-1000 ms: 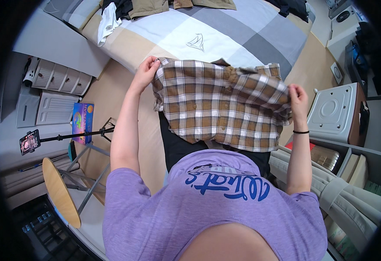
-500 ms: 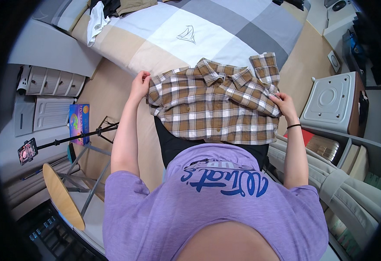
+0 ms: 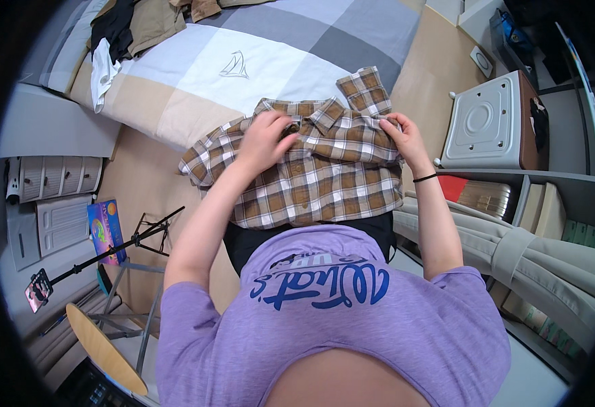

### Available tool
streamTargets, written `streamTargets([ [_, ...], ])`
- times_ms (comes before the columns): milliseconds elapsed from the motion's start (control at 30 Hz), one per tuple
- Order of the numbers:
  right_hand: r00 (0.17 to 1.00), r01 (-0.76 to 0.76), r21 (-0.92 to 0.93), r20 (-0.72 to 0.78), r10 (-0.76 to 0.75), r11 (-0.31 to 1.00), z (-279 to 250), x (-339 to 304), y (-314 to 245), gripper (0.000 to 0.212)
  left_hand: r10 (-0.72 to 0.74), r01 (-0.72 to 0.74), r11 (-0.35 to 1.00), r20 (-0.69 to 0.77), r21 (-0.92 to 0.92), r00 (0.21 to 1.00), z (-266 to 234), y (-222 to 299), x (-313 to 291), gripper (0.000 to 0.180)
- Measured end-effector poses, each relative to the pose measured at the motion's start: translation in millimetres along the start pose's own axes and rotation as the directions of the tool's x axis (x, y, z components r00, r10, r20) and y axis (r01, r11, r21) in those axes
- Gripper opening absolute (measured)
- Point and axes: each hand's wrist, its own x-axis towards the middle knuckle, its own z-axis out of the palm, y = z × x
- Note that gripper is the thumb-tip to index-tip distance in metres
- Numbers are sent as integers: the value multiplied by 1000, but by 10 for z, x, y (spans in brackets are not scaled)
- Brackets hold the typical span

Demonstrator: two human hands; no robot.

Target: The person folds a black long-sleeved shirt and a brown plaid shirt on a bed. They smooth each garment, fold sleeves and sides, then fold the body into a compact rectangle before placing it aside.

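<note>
Shirt (image 3: 311,180) of brown-and-white plaid spreads over your lap, hiding part of the near edge of the bed (image 3: 270,54). Your left hand (image 3: 262,141), blurred, masks the collar's left half, its grip impossible to tell; your right hand (image 3: 408,139) pinches the shirt's side. Garments (image 3: 154,30) on the bed run out of frame.
</note>
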Motion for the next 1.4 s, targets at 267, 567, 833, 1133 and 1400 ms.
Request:
streamTargets([
  [267, 965, 258, -375, 61, -255, 890, 100, -330, -395, 22, -592, 763, 604, 513, -229, 622, 727, 58, 1252, 60],
  [567, 981, 176, -164, -52, -187, 971, 101, -609, -400, 22, -372, 515, -113, 517, -849, 771, -102, 394, 313, 29],
  [833, 940, 339, -21, -32, -339, 941, 271, -563, -783, 26, -419, 276, 200, 172, -940, 891, -441, 602, 192, 28],
  [1133, 967, 252, -282, 119, -227, 926, 110, -545, -1056, 24, -252, 224, 698, 59, -680, 966, -540, 806, 319, 82],
  [1400, 973, 227, -347, 111, -200, 910, 203, -510, -828, 20, -391, 358, 550, 146, -754, 909, -225, 877, -64, 91],
])
